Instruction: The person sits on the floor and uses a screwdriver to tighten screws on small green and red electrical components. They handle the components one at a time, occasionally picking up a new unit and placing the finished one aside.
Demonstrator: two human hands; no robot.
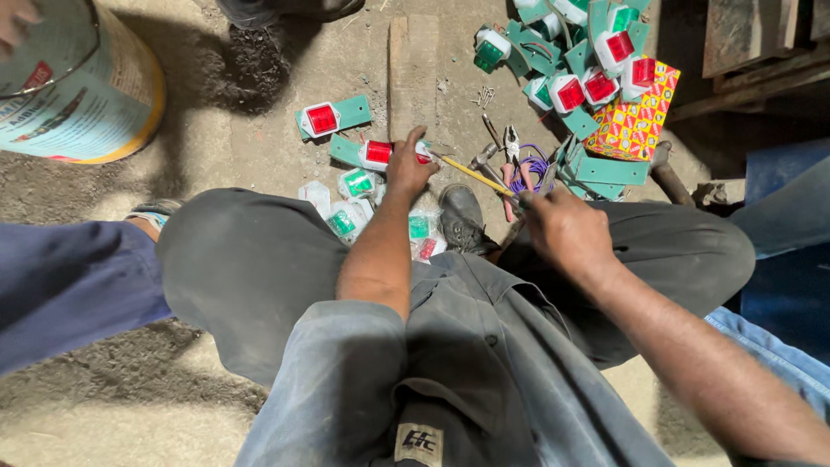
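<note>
The lamp [380,154], a small red-lensed unit on a green metal plate, lies on the concrete floor [259,147] at about twelve o'clock from the knees. The left hand [408,166] presses down on its right end, fingers closed over it. It looks light and stiff, with a brittle plastic lens, so the flat plate edge seems the safer place to grip. The right hand [562,227] is clamped on a yellow-shafted screwdriver [471,175] whose tip points at the lamp. At two o'clock lie pliers [512,151], a purple wire coil [529,169] and a heap of like lamps [596,60]. At ten o'clock stands a paint drum [78,86].
</note>
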